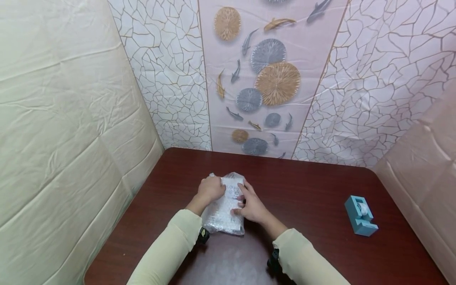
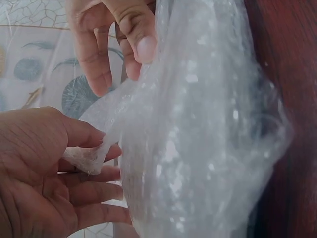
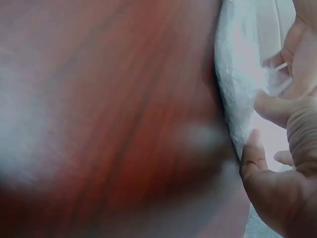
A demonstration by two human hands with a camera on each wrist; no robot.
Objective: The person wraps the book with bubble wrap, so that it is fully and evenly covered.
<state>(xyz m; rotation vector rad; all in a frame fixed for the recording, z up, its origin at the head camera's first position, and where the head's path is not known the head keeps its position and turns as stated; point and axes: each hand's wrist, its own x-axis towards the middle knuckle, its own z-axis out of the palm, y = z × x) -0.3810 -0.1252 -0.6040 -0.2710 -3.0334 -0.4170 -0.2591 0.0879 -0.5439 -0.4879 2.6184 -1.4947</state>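
A flat package in clear bubble wrap (image 1: 222,215) lies on the table in the head view, with a white surface showing through. At its upper left my left hand (image 1: 212,187) pinches a loose edge of the wrap. The left wrist view shows this flap (image 2: 91,156) between the thumb and fingers of the left hand (image 2: 44,173). My right hand (image 1: 252,206) is on the package's right side, its fingers spread and touching the wrap. In the right wrist view, the right hand's thumb and fingers (image 3: 253,156) lie along the package edge (image 3: 237,94).
A light blue tape dispenser (image 1: 360,217) with a roll in it stands at the right of the dark red-brown table (image 1: 303,190). Patterned cloth (image 1: 178,79) hangs behind the table, and pale padded walls (image 1: 71,118) flank it. Dark wrist devices (image 1: 204,236) sit at the sleeves.
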